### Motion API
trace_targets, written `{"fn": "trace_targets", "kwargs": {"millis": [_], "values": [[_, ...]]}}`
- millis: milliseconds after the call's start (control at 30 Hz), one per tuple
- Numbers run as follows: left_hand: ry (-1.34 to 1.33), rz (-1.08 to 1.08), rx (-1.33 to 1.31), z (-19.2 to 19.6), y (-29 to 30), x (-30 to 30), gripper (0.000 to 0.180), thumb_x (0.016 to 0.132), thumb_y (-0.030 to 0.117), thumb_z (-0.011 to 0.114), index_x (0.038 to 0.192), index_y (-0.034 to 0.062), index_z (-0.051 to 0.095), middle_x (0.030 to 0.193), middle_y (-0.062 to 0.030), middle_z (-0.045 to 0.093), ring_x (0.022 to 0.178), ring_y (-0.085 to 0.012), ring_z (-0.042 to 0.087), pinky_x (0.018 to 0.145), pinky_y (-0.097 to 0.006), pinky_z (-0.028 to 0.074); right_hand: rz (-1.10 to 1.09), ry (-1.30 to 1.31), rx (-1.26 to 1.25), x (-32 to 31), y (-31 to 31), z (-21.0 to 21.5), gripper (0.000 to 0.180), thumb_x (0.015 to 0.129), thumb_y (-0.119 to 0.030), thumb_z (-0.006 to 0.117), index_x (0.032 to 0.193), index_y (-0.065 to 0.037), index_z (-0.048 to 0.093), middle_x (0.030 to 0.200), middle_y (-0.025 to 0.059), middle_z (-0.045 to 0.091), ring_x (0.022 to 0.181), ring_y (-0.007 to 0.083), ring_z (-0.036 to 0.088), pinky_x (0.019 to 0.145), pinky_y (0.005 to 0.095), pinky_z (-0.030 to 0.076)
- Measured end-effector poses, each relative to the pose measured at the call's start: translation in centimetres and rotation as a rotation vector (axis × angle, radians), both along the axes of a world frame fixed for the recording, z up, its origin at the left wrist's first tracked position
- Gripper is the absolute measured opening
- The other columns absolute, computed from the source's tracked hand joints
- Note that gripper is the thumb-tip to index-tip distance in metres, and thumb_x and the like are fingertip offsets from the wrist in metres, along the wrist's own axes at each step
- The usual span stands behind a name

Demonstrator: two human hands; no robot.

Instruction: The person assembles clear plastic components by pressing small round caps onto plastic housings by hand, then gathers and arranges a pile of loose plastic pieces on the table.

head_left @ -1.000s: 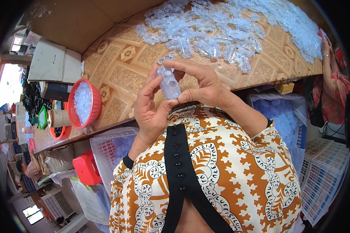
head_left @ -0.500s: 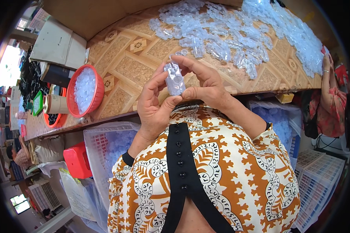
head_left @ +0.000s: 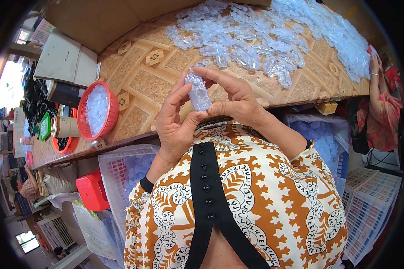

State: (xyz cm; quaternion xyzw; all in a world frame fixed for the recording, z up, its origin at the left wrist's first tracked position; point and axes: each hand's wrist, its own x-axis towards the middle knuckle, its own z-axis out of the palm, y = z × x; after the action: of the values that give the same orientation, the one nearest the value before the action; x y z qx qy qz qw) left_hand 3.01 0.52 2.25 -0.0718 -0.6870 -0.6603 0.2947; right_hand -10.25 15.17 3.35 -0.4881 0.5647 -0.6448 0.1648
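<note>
Between my two hands, just in front of my chest at the table's near edge, is a clear plastic case (head_left: 199, 94) with round shapes moulded in it. My left hand (head_left: 175, 112) grips its left side, the thumb low and the fingers higher up. With its index finger at the top and thumb at the bottom corner, my right hand (head_left: 235, 96) holds the right side. A few clear rings (head_left: 206, 62) lie on the table just beyond my fingers. Farther off spreads a large heap of similar clear plastic pieces (head_left: 238, 36).
A red basket (head_left: 113, 112) of small translucent parts stands on the patterned table (head_left: 139, 80) at left, beside a tape roll (head_left: 67, 126) and cartons (head_left: 60, 58). Crates line the table's front below. At far right another person's arms (head_left: 378, 89) reach over the heap.
The view has shifted slightly. The clear case tilts a little more, its top leaning left, and both hands keep hold of it.
</note>
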Motion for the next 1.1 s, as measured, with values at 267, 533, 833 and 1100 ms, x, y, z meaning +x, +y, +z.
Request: {"fn": "trace_targets", "kwargs": {"millis": [267,533,833,1100], "values": [[0.007,-0.022,0.036,-0.7,0.3,-0.6,0.058,0.088,0.001,0.074,0.14,-0.0008,0.049,0.157,-0.0259,0.035,0.143,-0.0323,0.042,0.116,-0.043,0.039,0.001,0.0,-0.025,-0.5,0.5,-0.9,0.085,0.078,-0.037,0.082,0.147,0.0,0.05,0.129,0.0085,0.063,0.112,0.0178,0.055,0.101,0.0324,0.043],[-0.003,-0.017,-0.038,-0.8,-0.1,-0.9,0.052,0.087,-0.003,0.073,0.137,-0.0006,0.056,0.157,-0.0276,0.035,0.147,-0.0333,0.035,0.116,-0.041,0.036,-0.089,0.207,-0.046,-0.9,0.3,-0.2,0.077,0.074,-0.033,0.083,0.14,-0.002,0.057,0.123,0.0165,0.068,0.109,0.029,0.064,0.097,0.0385,0.047],[-0.125,-0.041,0.089,-0.7,0.2,-1.2,0.046,0.096,0.005,0.065,0.14,-0.0005,0.054,0.158,-0.0243,0.037,0.143,-0.0275,0.041,0.114,-0.037,0.038,-0.214,0.153,-0.019,-0.7,0.1,-0.9,0.067,0.073,-0.027,0.086,0.131,-0.002,0.064,0.113,0.012,0.07,0.094,0.0229,0.065,0.084,0.0342,0.051],[-0.236,0.004,-0.013,-1.2,0.9,-1.1,0.063,0.102,0.027,0.062,0.149,-0.0034,0.033,0.13,-0.0122,0.056,0.115,-0.0153,0.057,0.098,-0.029,0.047,-0.321,0.048,0.136,0.3,-0.6,-1.7,0.036,0.08,-0.012,0.08,0.113,-0.001,0.071,0.089,0.0088,0.068,0.08,0.0142,0.062,0.07,0.0287,0.05]]}}
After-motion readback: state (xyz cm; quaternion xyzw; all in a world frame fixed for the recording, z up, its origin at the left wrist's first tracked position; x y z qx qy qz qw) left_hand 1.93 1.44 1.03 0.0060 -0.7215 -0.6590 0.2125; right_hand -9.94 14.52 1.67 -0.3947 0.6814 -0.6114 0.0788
